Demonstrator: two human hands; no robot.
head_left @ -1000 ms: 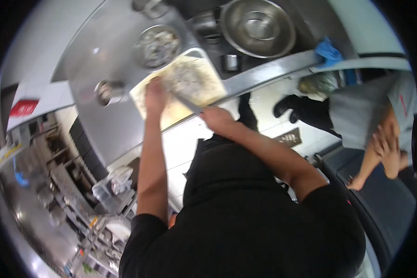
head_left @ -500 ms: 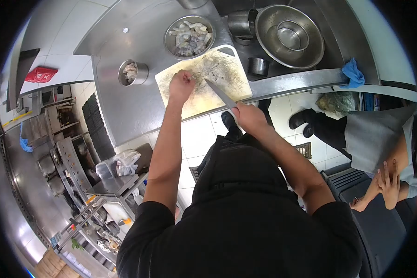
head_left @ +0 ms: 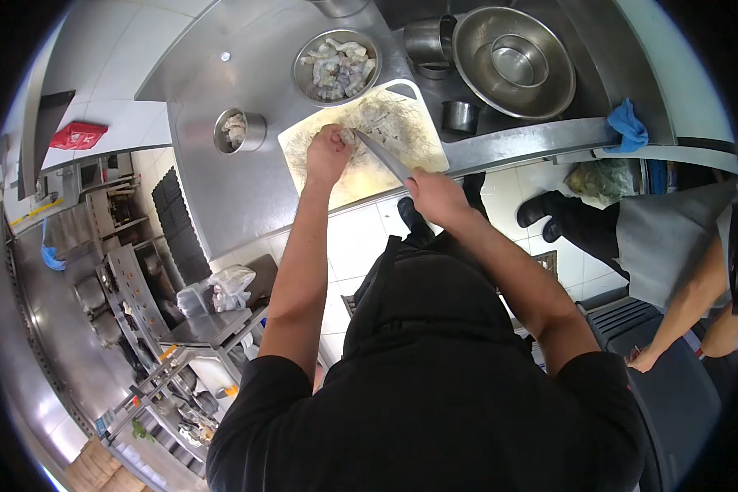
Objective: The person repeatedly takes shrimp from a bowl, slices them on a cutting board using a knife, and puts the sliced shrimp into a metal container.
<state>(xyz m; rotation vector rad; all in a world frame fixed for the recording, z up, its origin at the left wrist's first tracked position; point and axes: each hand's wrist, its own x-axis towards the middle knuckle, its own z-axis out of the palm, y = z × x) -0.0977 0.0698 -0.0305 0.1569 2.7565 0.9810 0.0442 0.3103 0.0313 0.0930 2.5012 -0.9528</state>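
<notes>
My left hand (head_left: 329, 152) is closed over the white cutting board (head_left: 357, 180), its fingertips pinching a small greyish piece that looks like a peeled raw shrimp (head_left: 348, 137). In my right hand (head_left: 436, 198) is the handle of a kitchen knife (head_left: 387, 157). The blade points up and left, with its tip at the piece; whether it cuts in I cannot tell. Behind the board stands a steel bowl (head_left: 310, 93) of raw, shrimp-like pieces (head_left: 336, 70). Left of the board, a small steel pot (head_left: 257, 131) holds more pale pieces (head_left: 234, 129). Dark smears mark the board.
A large steel basin (head_left: 477, 78) with a smaller bowl inside stands at the back right, beside a steel pot (head_left: 426, 41) and a steel cup (head_left: 461, 116). A blue cloth (head_left: 627, 125) hangs on the counter edge. At the right, a person in a grey apron (head_left: 664, 242) stands near.
The knife tip has moved up and left to the piece in my left hand. My right hand has shifted slightly. The other person's hands have come apart and lower.
</notes>
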